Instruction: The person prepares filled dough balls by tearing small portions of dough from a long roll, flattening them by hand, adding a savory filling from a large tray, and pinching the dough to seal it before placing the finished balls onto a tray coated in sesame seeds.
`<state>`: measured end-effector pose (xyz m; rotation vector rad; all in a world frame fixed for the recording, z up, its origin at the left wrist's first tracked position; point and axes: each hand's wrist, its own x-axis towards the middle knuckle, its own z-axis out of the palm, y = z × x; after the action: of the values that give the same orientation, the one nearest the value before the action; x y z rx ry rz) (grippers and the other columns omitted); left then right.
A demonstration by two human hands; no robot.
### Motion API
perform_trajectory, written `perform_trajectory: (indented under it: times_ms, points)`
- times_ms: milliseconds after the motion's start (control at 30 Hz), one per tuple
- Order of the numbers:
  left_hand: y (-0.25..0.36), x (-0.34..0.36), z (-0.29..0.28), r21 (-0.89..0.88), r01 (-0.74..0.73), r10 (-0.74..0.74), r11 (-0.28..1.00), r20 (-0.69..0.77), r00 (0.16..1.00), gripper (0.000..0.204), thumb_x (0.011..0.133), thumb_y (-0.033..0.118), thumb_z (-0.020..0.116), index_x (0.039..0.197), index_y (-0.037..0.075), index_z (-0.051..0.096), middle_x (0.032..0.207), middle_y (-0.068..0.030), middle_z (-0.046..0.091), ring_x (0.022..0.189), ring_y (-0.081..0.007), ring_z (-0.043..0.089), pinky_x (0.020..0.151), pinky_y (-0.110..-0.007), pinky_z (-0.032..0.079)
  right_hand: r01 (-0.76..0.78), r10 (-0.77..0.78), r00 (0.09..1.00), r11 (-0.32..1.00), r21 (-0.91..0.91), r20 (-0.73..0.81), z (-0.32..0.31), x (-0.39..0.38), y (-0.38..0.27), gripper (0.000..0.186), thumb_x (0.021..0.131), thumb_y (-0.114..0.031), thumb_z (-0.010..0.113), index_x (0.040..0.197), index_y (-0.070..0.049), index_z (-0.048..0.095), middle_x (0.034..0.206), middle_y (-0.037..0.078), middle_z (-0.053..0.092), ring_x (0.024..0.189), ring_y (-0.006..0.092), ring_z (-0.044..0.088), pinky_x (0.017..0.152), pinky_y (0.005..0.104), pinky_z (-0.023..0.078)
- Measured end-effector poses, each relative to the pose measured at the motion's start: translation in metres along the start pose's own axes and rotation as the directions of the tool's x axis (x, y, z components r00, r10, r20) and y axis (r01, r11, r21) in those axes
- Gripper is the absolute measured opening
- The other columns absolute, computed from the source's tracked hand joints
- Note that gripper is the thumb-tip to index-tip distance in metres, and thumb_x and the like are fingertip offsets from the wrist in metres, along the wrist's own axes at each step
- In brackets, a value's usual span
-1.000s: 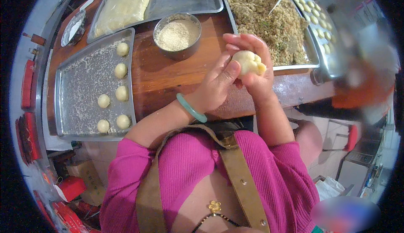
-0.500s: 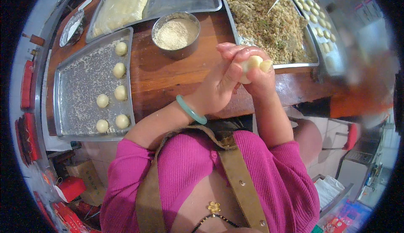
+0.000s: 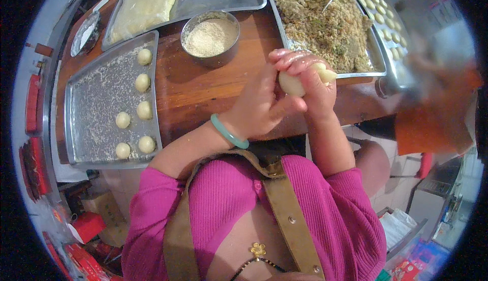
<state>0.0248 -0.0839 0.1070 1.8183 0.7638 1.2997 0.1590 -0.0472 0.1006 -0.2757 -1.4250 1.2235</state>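
Note:
My right hand (image 3: 317, 80) is closed round a pale, smooth dough ball (image 3: 291, 84). A pinched-off end of the dough bulges out beside its thumb. Facing it is my left hand (image 3: 259, 98), with a green bangle at the wrist; its thumb stretches out below the dough and its palm is turned toward it. The left fingertips are partly hidden behind the right hand. Just beyond both hands lies a metal tray (image 3: 351, 74) heaped with crumbly brown filling (image 3: 325, 27), a white utensil stuck in it.
At left, a metal tray (image 3: 96, 163) dusted with crumbs holds several round dough balls (image 3: 145, 110). A steel bowl (image 3: 223, 57) of pale crumbs stands mid-table. Behind it, plastic-covered dough (image 3: 145, 6) lies on another tray. A tray of small dough pieces (image 3: 378, 18) and a blurred person (image 3: 432, 98) are at right.
My left thumb has come away from the dough and stretched out, and the left palm has opened. More of the dough ball shows in my right hand. The blurred person at right has shifted.

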Motion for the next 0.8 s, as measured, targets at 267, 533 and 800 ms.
perform_trajectory:
  times_ms: [267,533,800]
  points:
    - [0.012,0.007,-0.002,-0.269,0.122,-0.117,0.955,0.036,0.992,0.050,0.078,0.045,0.059,0.098,0.000,0.053,0.095,-0.0142,0.054,0.093,-0.0235,0.054,0.081,-0.033,0.042,-0.129,0.118,0.987,0.986,0.106,0.112,0.015,0.000,-0.009,0.048,0.081,-0.051,0.049,0.097,-0.006,0.057,0.115,0.021,0.050,0.111,0.0355,0.045,0.095,0.0478,0.032]
    - [0.011,0.007,0.004,-0.098,0.083,-0.090,0.992,-0.076,0.993,0.061,0.070,0.056,0.061,0.091,0.000,0.054,0.097,-0.0152,0.056,0.091,-0.0203,0.054,0.077,-0.033,0.043,-0.113,0.113,0.994,0.993,0.040,0.001,0.012,-0.004,-0.007,0.065,0.079,-0.061,0.044,0.105,-0.003,0.055,0.114,0.021,0.051,0.111,0.0316,0.045,0.095,0.0436,0.033]
    - [0.000,0.006,-0.005,-0.132,0.004,-0.008,0.991,-0.029,1.000,0.063,0.077,0.055,0.055,0.110,0.001,0.046,0.100,-0.0139,0.054,0.095,-0.0233,0.052,0.082,-0.032,0.041,0.025,-0.032,0.987,0.999,0.045,0.155,0.005,0.007,0.003,0.042,0.091,-0.039,0.037,0.084,-0.004,0.059,0.101,0.017,0.059,0.109,0.0386,0.045,0.096,0.0512,0.029]
